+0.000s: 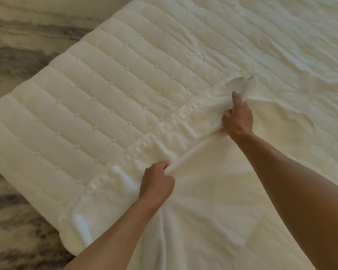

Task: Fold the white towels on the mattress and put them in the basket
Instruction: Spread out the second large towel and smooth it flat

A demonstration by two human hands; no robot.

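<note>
Soft white terry towel (pixel 207 201) spread over the near side of the quilted white mattress (pixel 105 90) | left hand (pixel 157 182) curled tight round the towel's folded edge | right hand (pixel 237 117) pinching a bunched towel corner farther in | grey marbled floor (pixel 18 55) off the mattress's left edge
</note>
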